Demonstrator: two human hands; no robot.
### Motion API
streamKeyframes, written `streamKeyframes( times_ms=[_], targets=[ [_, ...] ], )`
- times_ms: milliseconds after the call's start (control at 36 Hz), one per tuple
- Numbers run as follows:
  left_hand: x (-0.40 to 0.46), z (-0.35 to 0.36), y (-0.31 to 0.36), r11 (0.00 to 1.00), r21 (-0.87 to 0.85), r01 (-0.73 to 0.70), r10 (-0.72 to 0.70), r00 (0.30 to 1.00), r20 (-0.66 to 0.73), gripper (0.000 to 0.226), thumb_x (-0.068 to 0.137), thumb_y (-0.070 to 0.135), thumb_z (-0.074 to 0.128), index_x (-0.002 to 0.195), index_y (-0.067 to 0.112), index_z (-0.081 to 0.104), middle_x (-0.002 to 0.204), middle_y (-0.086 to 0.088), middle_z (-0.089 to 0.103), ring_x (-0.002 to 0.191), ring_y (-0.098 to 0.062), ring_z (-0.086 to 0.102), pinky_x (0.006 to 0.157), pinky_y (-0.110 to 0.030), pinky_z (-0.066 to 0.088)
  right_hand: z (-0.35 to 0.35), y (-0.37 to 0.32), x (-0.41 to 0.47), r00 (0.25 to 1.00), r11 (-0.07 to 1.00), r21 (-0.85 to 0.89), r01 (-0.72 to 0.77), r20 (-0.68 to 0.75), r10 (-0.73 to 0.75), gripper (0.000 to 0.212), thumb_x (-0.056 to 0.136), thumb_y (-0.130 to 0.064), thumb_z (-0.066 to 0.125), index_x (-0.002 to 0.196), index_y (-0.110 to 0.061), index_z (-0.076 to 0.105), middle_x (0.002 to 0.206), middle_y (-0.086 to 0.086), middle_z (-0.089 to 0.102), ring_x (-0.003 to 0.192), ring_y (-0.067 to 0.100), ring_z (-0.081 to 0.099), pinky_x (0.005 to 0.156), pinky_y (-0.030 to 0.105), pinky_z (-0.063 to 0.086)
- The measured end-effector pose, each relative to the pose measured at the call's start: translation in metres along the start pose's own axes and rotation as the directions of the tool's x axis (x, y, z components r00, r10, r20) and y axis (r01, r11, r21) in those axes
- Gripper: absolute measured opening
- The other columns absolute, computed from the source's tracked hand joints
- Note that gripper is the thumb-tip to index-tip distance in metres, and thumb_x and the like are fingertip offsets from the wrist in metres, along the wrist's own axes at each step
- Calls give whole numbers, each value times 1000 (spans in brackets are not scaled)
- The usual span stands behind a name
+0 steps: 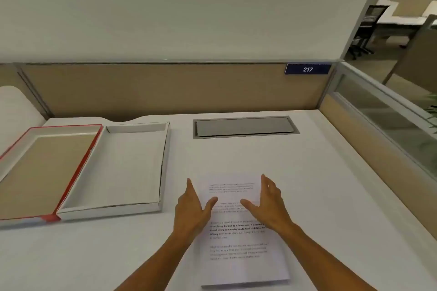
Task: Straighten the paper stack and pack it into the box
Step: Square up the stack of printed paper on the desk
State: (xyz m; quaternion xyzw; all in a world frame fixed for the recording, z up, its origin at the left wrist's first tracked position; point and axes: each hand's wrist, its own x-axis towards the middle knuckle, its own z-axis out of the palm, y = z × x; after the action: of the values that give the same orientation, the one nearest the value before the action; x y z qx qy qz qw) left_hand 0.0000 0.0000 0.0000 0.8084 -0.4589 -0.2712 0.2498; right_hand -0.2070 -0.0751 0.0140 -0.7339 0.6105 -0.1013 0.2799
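A stack of printed white paper (238, 255) lies flat on the white desk (319, 196), near its front edge. My left hand (192, 208) rests along the stack's left edge, fingers straight and thumb spread over the top sheet. My right hand (269, 203) mirrors it on the right edge, thumb pointing inward. Both hands flank the upper half of the stack without gripping it. The open white box (163, 165) sits to the left of the stack, with nothing inside. Its red-edged lid (78, 168) lies inside-up beside it, further left.
A grey cable hatch (244, 127) is set into the desk behind the paper. A tan partition with a blue "217" sign (307, 69) bounds the back. A glazed partition (383, 120) runs along the right side. A white rounded object (14, 106) stands at far left.
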Motion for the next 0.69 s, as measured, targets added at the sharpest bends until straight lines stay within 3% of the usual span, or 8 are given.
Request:
streamKeyframes(
  times_ms=[83, 194, 306, 389, 528, 694],
  targets=[
    [-6, 6, -5, 997, -55, 48, -48, 999, 9, 110, 77, 69, 60, 156, 16, 3, 157, -7, 36, 141, -31, 39, 111, -48, 37, 4, 5, -8, 994, 993, 44, -107, -12, 107, 108, 83, -65, 63, 160, -16, 4, 164, 9, 16, 148, 32, 20, 119, 46, 31],
    [-18, 15, -6, 988, -115, 102, -100, 995, 29, 110, 79, 62, 65, 156, 18, 1, 160, -7, 27, 145, -33, 27, 114, -50, 30, 12, 13, -18, 964, 956, 125, -266, 53, 261, 111, 83, -62, 65, 159, -11, 4, 161, 13, 20, 147, 33, 21, 117, 45, 32],
    [-21, 19, 5, 975, -177, 136, -134, 991, 24, 107, 83, 50, 69, 156, 14, -1, 160, -11, 24, 146, -37, 23, 116, -50, 26, 19, 18, -21, 924, 903, 206, -378, 135, 357, 110, 76, -57, 76, 155, -7, 18, 152, 16, 29, 142, 34, 31, 114, 47, 38],
    [-20, 24, 14, 954, -224, 199, -190, 980, 63, 104, 85, 48, 68, 155, 10, 1, 160, -13, 22, 146, -37, 21, 117, -50, 25, 22, 19, -19, 911, 893, 184, -410, 135, 390, 104, 73, -51, 81, 149, -7, 27, 146, 16, 36, 136, 33, 38, 110, 46, 43],
    [-16, 27, 29, 908, -290, 303, -284, 953, 108, 86, 82, 52, 69, 144, 8, 31, 149, -14, 37, 138, -35, 32, 112, -51, 32, 20, 16, -14, 904, 903, 93, -419, 134, 405, 94, 66, -47, 86, 137, -6, 40, 135, 16, 43, 127, 32, 45, 102, 42, 50],
    [-5, 25, 40, 851, -316, 420, -384, 907, 174, 89, 79, 54, 70, 141, 5, 30, 148, -14, 32, 135, -35, 31, 109, -53, 36, 15, 14, -8, 889, 896, 57, -440, 170, 426, 97, 60, -50, 88, 134, -6, 43, 130, 15, 44, 122, 32, 49, 99, 41, 53]
  ],
)
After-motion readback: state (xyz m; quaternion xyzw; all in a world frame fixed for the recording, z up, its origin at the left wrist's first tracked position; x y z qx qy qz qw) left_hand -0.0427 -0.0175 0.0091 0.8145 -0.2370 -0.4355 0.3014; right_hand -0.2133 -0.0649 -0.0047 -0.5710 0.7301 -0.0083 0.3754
